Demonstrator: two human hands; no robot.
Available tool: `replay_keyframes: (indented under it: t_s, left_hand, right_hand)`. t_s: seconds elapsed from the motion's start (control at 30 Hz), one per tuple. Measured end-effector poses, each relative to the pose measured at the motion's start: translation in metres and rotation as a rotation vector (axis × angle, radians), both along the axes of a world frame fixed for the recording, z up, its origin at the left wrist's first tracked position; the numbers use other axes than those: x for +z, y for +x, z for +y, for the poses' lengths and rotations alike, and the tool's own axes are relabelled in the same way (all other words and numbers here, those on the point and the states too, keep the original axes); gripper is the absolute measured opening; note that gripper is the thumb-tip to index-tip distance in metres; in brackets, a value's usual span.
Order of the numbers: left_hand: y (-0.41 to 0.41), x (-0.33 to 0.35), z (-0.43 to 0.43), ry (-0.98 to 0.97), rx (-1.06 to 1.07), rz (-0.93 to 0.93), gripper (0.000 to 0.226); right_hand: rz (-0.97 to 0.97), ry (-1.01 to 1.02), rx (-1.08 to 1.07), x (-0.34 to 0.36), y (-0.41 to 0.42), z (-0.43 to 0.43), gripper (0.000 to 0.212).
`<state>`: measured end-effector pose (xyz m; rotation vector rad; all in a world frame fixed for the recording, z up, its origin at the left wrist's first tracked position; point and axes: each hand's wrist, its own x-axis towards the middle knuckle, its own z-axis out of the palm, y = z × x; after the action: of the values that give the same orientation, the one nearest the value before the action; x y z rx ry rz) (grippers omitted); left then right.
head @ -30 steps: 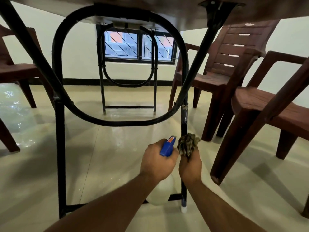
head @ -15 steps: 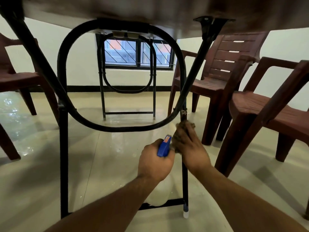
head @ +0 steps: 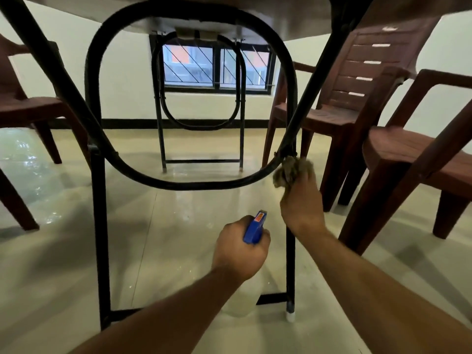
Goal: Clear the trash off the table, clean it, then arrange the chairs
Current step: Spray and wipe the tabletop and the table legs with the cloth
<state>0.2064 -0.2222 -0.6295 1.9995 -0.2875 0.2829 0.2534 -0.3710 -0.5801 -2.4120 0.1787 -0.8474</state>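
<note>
— Pale glossy floor point(head: 166, 238), seen from low down beneath the table point(head: 255, 11). Why crouch there?

— Cleaning has reached the frame, I'd judge. At centre right the right hand point(head: 301, 205) bunches a rag point(head: 291, 169) in curled fingers and presses it on the black leg point(head: 290, 272), just where the looped brace point(head: 194, 185) joins it (a joint where grime would collect).

— And the left hand point(head: 240, 254)?

— Lower centre, fingers wrapped round a blue sprayer point(head: 254, 228). Its nozzle tips up toward the leg, probably kept close to wet the next patch.

— Chairs?

— One point(head: 408, 159) is at the right edge, another point(head: 357, 80) behind it at upper right, and a third point(head: 25, 108) at the left edge. All stand back from the table, which leaves room to crouch. Arranging them looks not yet done.

— What stays unclear?

— The tabletop is out of sight, so I can't say whether any trash is left there. The rag is blurred. The sprayer's pale body is mostly hidden behind the left arm point(head: 178, 302), and whether a finger rests on the trigger I cannot tell.
</note>
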Motion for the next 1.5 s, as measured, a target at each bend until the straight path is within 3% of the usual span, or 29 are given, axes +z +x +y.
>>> replay_keyframes:
  t_s: [0.07, 0.13, 0.23, 0.33, 0.4, 0.53, 0.7, 0.8, 0.9, 0.93, 1.03, 1.27, 1.4, 1.5]
  left_hand:
    - [-0.002, -0.002, -0.004, 0.006, -0.012, -0.005, 0.023]
    - [-0.002, -0.007, -0.006, -0.014, -0.027, 0.004, 0.023]
    - [-0.005, -0.016, -0.003, -0.051, -0.020, -0.026, 0.025]
    - [-0.008, -0.039, -0.001, -0.078, 0.004, -0.007, 0.029]
    - [-0.017, -0.054, 0.000, -0.067, -0.001, 0.059, 0.029]
    - [-0.028, -0.074, 0.009, -0.016, -0.022, 0.154, 0.028]
    - [-0.035, -0.091, 0.034, 0.059, -0.002, 0.198, 0.027]
    - [-0.036, -0.106, 0.055, 0.088, 0.049, 0.253, 0.024]
    - [-0.043, -0.118, 0.073, 0.118, 0.051, 0.296, 0.023]
    - [-0.046, -0.120, 0.078, 0.124, 0.054, 0.301, 0.023]
    - [-0.051, -0.120, 0.090, 0.140, 0.068, 0.305, 0.023]
    - [-0.057, -0.125, 0.107, 0.199, -0.025, 0.391, 0.024]
    - [-0.072, -0.111, 0.123, 0.135, -0.080, 0.541, 0.043]
    - [-0.086, -0.070, 0.131, 0.226, -0.078, 0.550, 0.044]
  right_hand:
    - [-0.144, -0.062, 0.054, 0.024, 0.007, 0.004, 0.081]
    - [-0.069, -0.055, 0.036, 0.009, 0.006, -0.001, 0.087]
    - [0.071, 0.073, 0.035, -0.080, -0.033, -0.004, 0.063]
    - [0.442, 0.135, 0.015, -0.174, -0.093, -0.006, 0.047]
    - [0.616, 0.195, -0.014, -0.196, -0.106, -0.008, 0.045]
    - [0.410, 0.408, -0.134, -0.191, -0.092, 0.001, 0.055]
    - [0.728, 0.393, -0.173, -0.237, -0.098, -0.011, 0.030]
    - [0.503, 0.427, -0.235, -0.245, -0.102, -0.005, 0.038]
    - [0.399, 0.182, -0.260, -0.240, -0.107, 0.023, 0.054]
    - [0.434, 0.061, -0.253, -0.244, -0.105, 0.035, 0.054]
    - [0.630, -0.023, -0.192, -0.242, -0.101, 0.065, 0.046]
    - [0.776, -0.213, 0.505, -0.217, -0.122, 0.072, 0.061]
    - [0.872, -0.299, 0.522, -0.177, -0.134, 0.059, 0.075]
    - [0.950, -0.415, 0.533, -0.125, -0.143, 0.047, 0.081]
